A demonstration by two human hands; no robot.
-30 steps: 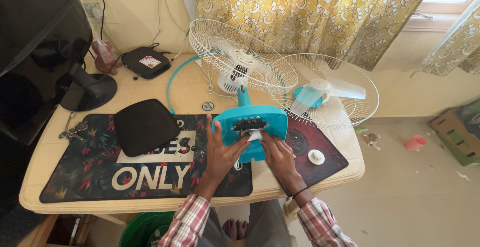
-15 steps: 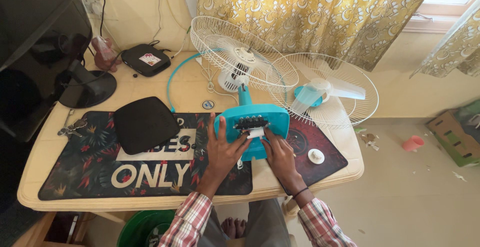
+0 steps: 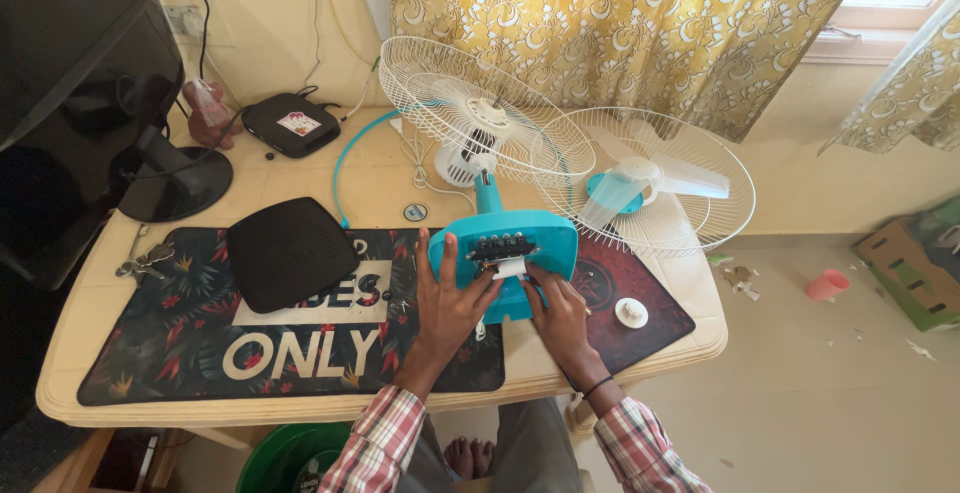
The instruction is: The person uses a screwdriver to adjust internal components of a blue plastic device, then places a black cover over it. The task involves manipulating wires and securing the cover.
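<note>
Nearest the camera, the left hand [image 3: 450, 298] is lying flat with fingers spread on the turquoise fan base [image 3: 505, 258], pressing it down against the patterned desk mat [image 3: 180, 348] at the front edge of the table [image 3: 70, 353]. The right hand [image 3: 560, 313] is bending its fingertips in at a small white piece just under the row of dark buttons [image 3: 498, 246] on that base; whether it is pinching the piece or only pushing on it, I cannot tell.

As far as the work is showing, the fan is sitting well taken apart: the front grille [image 3: 690, 228] is lying off to the right with the pale blade [image 3: 670, 173] resting inside it, a small white cap [image 3: 631, 313] is lying loose on the mat just beside the right hand, and the rear grille [image 3: 455, 93] is standing with the motor [image 3: 470, 148] behind the base. The base itself appears to be the part being handled now; nothing looks put back together yet.

To the left, a black rounded box [image 3: 290, 253] is resting on the mat, covering part of its large white lettering. Farther back, a second black box [image 3: 290, 125] is carrying a small white-and-red label on top. On the floor to the right, a pink cup [image 3: 828, 284] is lying near a green and brown carton [image 3: 905, 263].
</note>
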